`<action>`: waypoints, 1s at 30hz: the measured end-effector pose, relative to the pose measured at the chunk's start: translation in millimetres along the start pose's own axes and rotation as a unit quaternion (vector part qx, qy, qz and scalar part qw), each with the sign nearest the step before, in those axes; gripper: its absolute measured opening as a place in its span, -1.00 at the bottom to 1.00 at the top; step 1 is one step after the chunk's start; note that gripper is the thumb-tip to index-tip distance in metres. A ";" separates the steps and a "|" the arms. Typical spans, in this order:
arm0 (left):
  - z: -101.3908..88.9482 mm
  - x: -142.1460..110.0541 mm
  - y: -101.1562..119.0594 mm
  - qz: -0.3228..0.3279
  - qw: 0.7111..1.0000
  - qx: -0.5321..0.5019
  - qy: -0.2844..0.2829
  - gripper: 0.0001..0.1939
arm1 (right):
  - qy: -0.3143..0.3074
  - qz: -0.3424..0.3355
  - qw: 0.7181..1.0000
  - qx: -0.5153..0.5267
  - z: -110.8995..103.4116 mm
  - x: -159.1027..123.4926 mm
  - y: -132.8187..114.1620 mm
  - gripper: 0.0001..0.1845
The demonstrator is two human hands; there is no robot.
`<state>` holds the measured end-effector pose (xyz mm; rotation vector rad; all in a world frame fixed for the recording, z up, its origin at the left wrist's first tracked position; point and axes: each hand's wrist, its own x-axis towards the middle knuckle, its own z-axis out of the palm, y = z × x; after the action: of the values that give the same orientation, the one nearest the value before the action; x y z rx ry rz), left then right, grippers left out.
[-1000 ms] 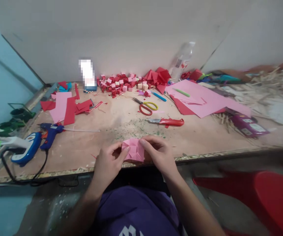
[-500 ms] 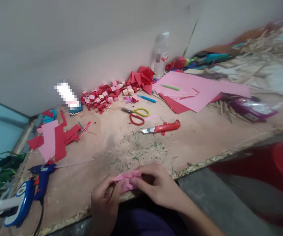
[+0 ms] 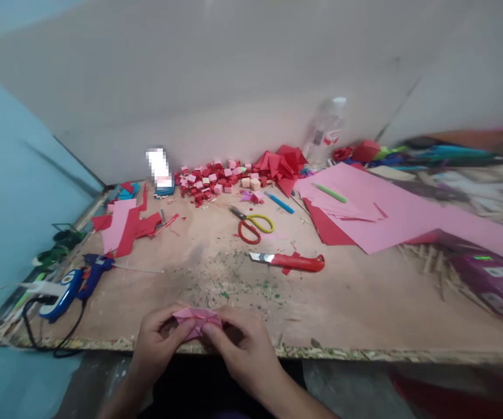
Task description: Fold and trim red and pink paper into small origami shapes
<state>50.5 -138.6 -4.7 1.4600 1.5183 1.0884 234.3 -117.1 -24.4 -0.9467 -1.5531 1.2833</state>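
Note:
A small piece of folded pink paper [image 3: 197,315] is held at the table's front edge, with creases across its face. My left hand [image 3: 160,337] pinches its left side, thumb on top. On its right side my right hand [image 3: 243,340] grips it the same way, and the two thumbs press near the paper's middle. The fingers behind the paper are partly hidden. Beyond the hands lie a red utility knife [image 3: 297,262], blade pointing left, and scissors [image 3: 251,224] with one yellow and one red handle.
At the left sit a blue glue gun [image 3: 96,273] and red and pink paper strips [image 3: 123,227]. Small folded paper cubes [image 3: 216,179] are heaped along the wall beside a lit phone [image 3: 159,169]. Large pink sheets [image 3: 391,203], a plastic bottle [image 3: 325,134] and a purple packet [image 3: 491,285] are farther right.
The view has swung and levelled, so the table's things appear shifted. Both hands keep hold of the pink paper; the right thumb now lies closer to the left thumb.

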 end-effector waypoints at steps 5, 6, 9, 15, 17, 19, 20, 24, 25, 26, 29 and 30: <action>-15.7 8.5 16.3 0.056 0.996 0.029 -0.068 -0.78 | 0.011 0.003 0.999 0.052 -5.6 9.7 -20.2 -0.63; -20.5 13.8 21.1 0.059 0.995 0.025 -0.076 -0.78 | 0.010 0.000 0.999 0.051 -5.3 13.9 -25.8 -0.67; -35.9 35.4 34.3 0.050 0.994 0.000 -0.096 -0.81 | 0.025 -0.004 0.999 0.045 -0.3 30.8 -40.8 -0.76; -54.0 77.2 33.1 0.003 0.986 -0.105 -0.128 -0.76 | 0.059 -0.010 0.997 -0.057 12.1 69.7 -58.6 -0.70; -55.3 85.0 26.2 -0.002 0.983 -0.126 -0.137 -0.75 | 0.018 0.007 0.994 -0.107 11.1 80.3 -61.7 -0.65; -55.6 89.6 18.5 -0.007 0.980 -0.141 -0.141 -0.71 | -0.019 0.034 0.990 -0.135 8.1 89.4 -61.6 -0.62; -55.6 91.2 14.7 -0.008 0.979 -0.144 -0.143 -0.69 | -0.030 0.043 0.989 -0.141 6.3 93.6 -60.0 -0.60; -53.4 97.6 1.1 -0.012 0.984 -0.129 -0.124 -0.68 | -0.045 0.047 0.986 -0.152 -0.5 109.7 -44.9 -0.58; -52.0 100.3 -1.5 -0.011 0.984 -0.133 -0.122 -0.68 | -0.043 0.043 0.986 -0.157 -1.9 113.7 -40.2 -0.58; -50.3 103.7 -3.5 -0.009 0.983 -0.141 -0.119 -0.68 | -0.043 0.041 0.985 -0.161 -3.2 117.7 -35.8 -0.59; -44.6 118.5 -4.7 0.004 0.982 -0.154 -0.107 -0.65 | -0.034 0.032 0.989 -0.141 -6.6 129.7 -26.7 -0.62; -42.8 124.5 -3.6 0.010 0.983 -0.155 -0.101 -0.63 | -0.032 0.036 0.991 -0.123 -7.7 133.5 -24.9 -0.65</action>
<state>1.0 -17.7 12.0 1.3254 1.1388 1.0975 198.6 5.7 21.8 -1.1342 -1.7708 1.1999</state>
